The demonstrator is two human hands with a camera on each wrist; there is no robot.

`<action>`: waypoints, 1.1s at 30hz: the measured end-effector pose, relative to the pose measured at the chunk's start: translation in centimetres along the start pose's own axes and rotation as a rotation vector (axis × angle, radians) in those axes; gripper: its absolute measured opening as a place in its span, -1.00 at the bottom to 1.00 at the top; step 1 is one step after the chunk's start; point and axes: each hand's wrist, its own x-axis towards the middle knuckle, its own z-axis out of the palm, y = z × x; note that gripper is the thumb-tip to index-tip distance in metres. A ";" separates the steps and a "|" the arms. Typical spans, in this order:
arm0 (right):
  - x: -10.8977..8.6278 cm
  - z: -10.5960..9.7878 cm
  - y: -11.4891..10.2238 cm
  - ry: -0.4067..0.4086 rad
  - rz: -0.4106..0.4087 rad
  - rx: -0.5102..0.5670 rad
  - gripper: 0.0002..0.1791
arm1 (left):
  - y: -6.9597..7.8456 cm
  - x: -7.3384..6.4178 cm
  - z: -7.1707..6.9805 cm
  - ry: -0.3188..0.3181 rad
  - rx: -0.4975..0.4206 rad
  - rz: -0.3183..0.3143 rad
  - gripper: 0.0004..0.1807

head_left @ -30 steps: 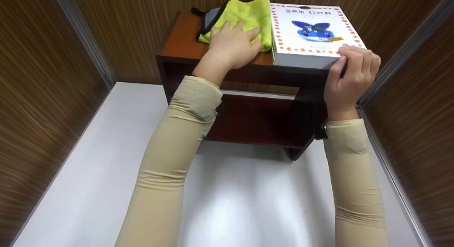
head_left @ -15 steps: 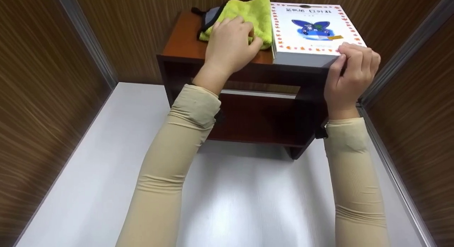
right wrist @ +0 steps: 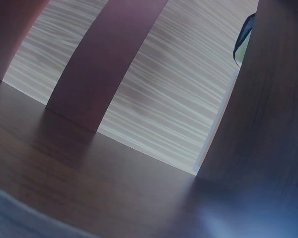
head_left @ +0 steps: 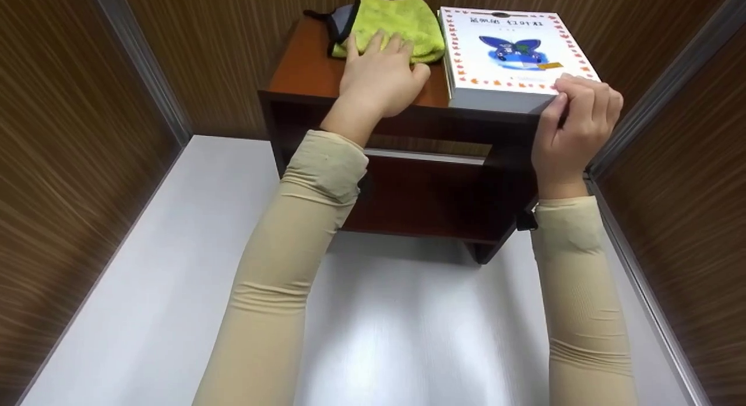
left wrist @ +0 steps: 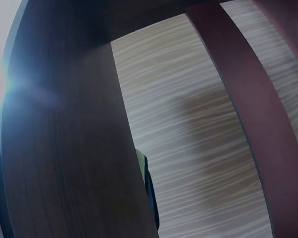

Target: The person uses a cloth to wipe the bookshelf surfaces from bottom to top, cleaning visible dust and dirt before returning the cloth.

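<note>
My left hand [head_left: 384, 80] lies with fingers spread on the front part of a folded yellow-green towel [head_left: 402, 21], its thumb pointing right. The towel has black edging and a grey patch at its left. Beside it lies a thick white book [head_left: 513, 68], with a red leaf border and a blue butterfly on its cover. At the book's front right corner, my right hand [head_left: 577, 120] curls its fingers over the cover, with the thumb bent down along the front. Neither hand shows in the wrist views; a sliver of towel [left wrist: 142, 163] peeks past the dark wood in the left one.
Book and towel sit on a small reddish-brown wooden stand [head_left: 309, 68] with a lower shelf [head_left: 419, 196]. Wood-grain walls [head_left: 70, 132] close in on both sides and behind. Below spreads a white floor [head_left: 408, 324].
The left hand curled its fingers on the towel, then spread them again. The towel's front edge now lies farther back, and the towel reaches slightly more left. The right hand stays at the book's corner.
</note>
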 end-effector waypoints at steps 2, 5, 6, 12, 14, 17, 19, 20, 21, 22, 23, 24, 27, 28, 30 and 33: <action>0.0 0.1 0.0 0.004 0.001 0.005 -0.71 | -0.1 0.0 -0.1 -0.016 0.006 -0.025 -0.35; 0.0 0.1 0.0 0.005 -0.003 0.003 -0.72 | 0.1 -0.1 -0.1 0.019 0.005 -0.076 -0.34; 0.0 0.1 0.0 0.005 -0.004 0.004 -0.73 | 0.1 -0.1 -0.1 0.035 0.003 -0.097 -0.33; 0.0 0.2 0.0 -0.005 0.001 0.008 -0.71 | 0.1 -0.3 0.1 0.076 -0.004 -0.176 -0.29; 0.0 0.2 0.0 -0.003 0.003 0.009 -0.70 | 0.0 -0.2 0.0 0.056 -0.008 -0.162 -0.29; 0.0 0.1 -0.2 0.004 0.004 0.011 -0.70 | -0.1 -0.2 -0.1 0.010 -0.029 -0.110 -0.34; 0.0 0.0 -0.3 0.009 0.001 0.014 -0.70 | -0.1 -0.1 -0.1 -0.023 -0.048 -0.071 -0.38; 0.0 -0.1 -0.4 0.010 0.000 0.015 -0.71 | -0.1 -0.1 -0.2 -0.036 -0.058 -0.055 -0.40; 0.0 -0.1 -0.4 0.012 -0.002 0.017 -0.71 | -0.2 -0.1 -0.2 -0.045 -0.067 -0.043 -0.41; 0.0 -0.2 -0.5 0.013 -0.005 0.018 -0.71 | -0.2 -0.1 -0.2 -0.048 -0.076 -0.033 -0.42; 0.0 -0.2 -0.5 0.013 -0.007 0.019 -0.72 | -0.2 -0.1 -0.2 -0.042 -0.084 -0.027 -0.43; 0.1 -0.2 -0.5 0.014 -0.008 0.019 -0.72 | -0.1 -0.1 -0.1 -0.032 -0.085 -0.019 -0.43; 0.1 -0.1 -0.3 0.010 -0.008 0.020 -0.72 | -0.1 -0.1 0.0 0.016 -0.086 0.003 -0.44; 0.0 -0.1 -0.2 0.007 -0.007 0.017 -0.72 | -0.1 -0.1 0.1 0.035 -0.087 0.011 -0.44; 0.0 0.0 0.1 0.001 -0.005 0.015 -0.71 | -0.2 -0.1 0.2 0.067 -0.082 0.027 -0.44; -0.1 0.1 0.5 -0.007 -0.001 0.013 -0.69 | -0.2 -0.1 0.3 0.124 -0.082 0.050 -0.48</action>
